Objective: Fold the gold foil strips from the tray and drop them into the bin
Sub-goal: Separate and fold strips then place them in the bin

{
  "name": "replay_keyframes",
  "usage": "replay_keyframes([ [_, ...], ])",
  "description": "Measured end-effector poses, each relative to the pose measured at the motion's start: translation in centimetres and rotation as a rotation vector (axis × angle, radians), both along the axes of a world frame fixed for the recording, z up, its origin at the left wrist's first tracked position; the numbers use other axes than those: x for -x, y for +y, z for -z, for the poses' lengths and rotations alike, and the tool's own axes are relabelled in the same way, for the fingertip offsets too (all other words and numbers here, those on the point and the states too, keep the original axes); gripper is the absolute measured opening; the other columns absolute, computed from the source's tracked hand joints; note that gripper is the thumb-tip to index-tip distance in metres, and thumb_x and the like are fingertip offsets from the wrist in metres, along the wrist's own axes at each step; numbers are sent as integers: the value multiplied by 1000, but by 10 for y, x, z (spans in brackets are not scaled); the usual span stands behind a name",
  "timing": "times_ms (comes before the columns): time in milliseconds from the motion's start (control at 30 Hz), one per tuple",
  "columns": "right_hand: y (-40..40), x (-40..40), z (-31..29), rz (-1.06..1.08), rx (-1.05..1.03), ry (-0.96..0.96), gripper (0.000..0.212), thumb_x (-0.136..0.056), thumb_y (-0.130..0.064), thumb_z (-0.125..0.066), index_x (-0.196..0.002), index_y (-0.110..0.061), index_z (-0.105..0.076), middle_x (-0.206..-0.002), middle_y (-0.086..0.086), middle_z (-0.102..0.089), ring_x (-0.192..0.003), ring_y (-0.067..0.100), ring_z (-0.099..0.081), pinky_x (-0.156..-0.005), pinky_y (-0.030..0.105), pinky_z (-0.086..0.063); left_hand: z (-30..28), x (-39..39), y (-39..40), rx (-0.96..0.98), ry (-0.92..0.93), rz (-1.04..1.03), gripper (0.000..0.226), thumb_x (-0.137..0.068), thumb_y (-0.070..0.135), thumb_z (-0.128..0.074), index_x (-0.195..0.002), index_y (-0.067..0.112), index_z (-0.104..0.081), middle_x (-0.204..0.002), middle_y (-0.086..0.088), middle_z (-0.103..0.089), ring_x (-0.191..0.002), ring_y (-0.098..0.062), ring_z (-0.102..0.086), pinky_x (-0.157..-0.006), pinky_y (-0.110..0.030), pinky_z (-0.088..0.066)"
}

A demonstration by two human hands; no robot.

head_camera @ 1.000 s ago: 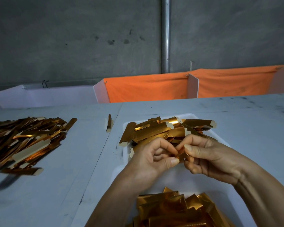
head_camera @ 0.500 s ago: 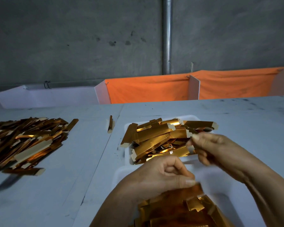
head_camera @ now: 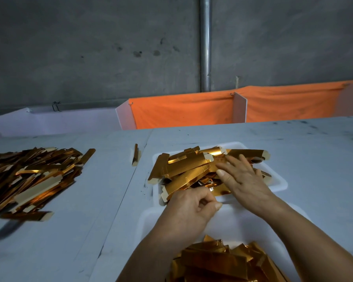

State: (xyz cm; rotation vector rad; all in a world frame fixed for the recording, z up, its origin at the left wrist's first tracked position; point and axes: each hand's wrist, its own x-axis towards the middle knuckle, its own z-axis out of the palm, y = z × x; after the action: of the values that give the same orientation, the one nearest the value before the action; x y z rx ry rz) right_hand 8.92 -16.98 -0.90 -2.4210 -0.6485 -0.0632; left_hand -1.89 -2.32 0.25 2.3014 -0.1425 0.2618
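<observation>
1. Grey concrete wall (head_camera: pixel 90 47) fills the upper frame of the head view, with a metal pipe (head_camera: pixel 205 43) running vertically just right of centre.
2. Orange cloth (head_camera: pixel 181 110) hangs over white dividers (head_camera: pixel 240 107) below the wall, centre to right; a white panel (head_camera: pixel 55 123) sits at left.
3. Pale grey table (head_camera: pixel 314 159) spans the lower half of the frame.
4. White tray (head_camera: pixel 280 183) sits centre-right on the table and holds a loose pile of gold foil strips (head_camera: pixel 189 165), some hanging over its left edge.
5. Right hand (head_camera: pixel 243 178) lies flat on top of that pile, fingers straight and spread, pressing on the strips.
6. Left hand (head_camera: pixel 189 210) is at the tray's near edge, fingers curled, thumb tip against the fingertips. Looks like a pinch at a strip end, but can't tell for sure if anything is held.
7. White bin (head_camera: pixel 240 220) sits at lower centre, just in front of the tray; folded gold pieces (head_camera: pixel 222 261) are heaped in it at the bottom edge of the frame.
8. Second big heap of gold strips (head_camera: pixel 29 176) lies on the table at left, well apart from the tray.
9. Single gold strip (head_camera: pixel 135 154) lies alone on the table between that heap and the tray.
</observation>
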Motion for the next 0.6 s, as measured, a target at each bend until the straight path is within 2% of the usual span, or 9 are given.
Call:
replay_keyframes([
  [67, 4, 3, 2, -51, 37, -17, 45, -99, -46, -33, -139, -30, -46, -151, -9, -32, -146, 15, -15, -118, 49, -12, 0, 0, 0, 3, -10, -11, 9, -91, 35, -59, -86, 29, -64, -70, 16, -58, -72, 11, -53, -58, -5, -38],
  [133, 7, 6, 6, -85, 50, -67, 34, -101, -34, -40, -130, -24, -55, -134, -8, -46, -128, 13, -40, -108, 35, -31, -1, 0, 0, 2, -12, -20, 9, -91, 34, -59, -84, 30, -64, -67, 18, -56, -69, 11, -52, -57, -5, -37],
  [200, 8, 9, 6, -82, 26, -70, 29, -101, -29, -43, -124, -23, -60, -122, -11, -47, -113, 10, -45, -96, 24, -34, -1, 0, -1, 11, -16, -32, 11, -91, 34, -59, -81, 31, -62, -67, 18, -57, -68, 9, -52, -57, -7, -39],
  [233, 8, 10, 5, -69, 19, -78, 29, -101, -29, -43, -122, -24, -61, -122, -12, -46, -113, 9, -44, -97, 25, -34, -1, 0, -1, 14, -18, -38, 12, -91, 34, -59, -79, 32, -62, -68, 16, -57, -68, 7, -52, -57, -8, -40],
  [300, 9, 11, 3, -54, 44, -115, 30, -101, -31, -41, -122, -26, -62, -136, -10, -42, -125, 8, -36, -111, 36, -26, -2, 0, -1, 11, -20, -46, 14, -91, 33, -60, -77, 33, -60, -70, 10, -59, -67, 4, -52, -57, -11, -41],
  [367, 11, 13, 3, -82, 80, -136, 33, -102, -35, -37, -126, -31, -59, -151, -11, -30, -144, 9, -13, -119, 46, -8, -2, 0, 0, 7, -25, -64, 15, -91, 32, -59, -76, 33, -59, -69, 9, -58, -66, 5, -52, -56, -10, -40],
  [433, 15, 16, 4, -122, 94, -143, 34, -102, -38, -35, -129, -36, -55, -156, -13, -21, -147, 8, 2, -120, 47, 2, -2, -1, 1, 4, -41, -105, 14, -91, 31, -59, -77, 31, -59, -67, 11, -55, -64, 8, -51, -54, -8, -38],
  [500, 20, 18, 6, -140, 104, -126, 37, -101, -42, -32, -130, -36, -53, -158, -11, -18, -148, 8, 5, -120, 46, 3, -2, -1, 2, -9, -61, -161, 13, -92, 31, -57, -80, 28, -60, -69, 11, -55, -63, 4, -51, -53, -7, -37],
  [600, 25, 19, 7, -119, 118, -122, 38, -102, -41, -31, -133, -34, -51, -154, -10, -24, -147, 8, 0, -120, 47, -2, -1, -2, 4, -25, -69, -238, 12, -93, 32, -55, -82, 28, -58, -71, 11, -54, -62, -1, -51, -53, -6, -38],
])
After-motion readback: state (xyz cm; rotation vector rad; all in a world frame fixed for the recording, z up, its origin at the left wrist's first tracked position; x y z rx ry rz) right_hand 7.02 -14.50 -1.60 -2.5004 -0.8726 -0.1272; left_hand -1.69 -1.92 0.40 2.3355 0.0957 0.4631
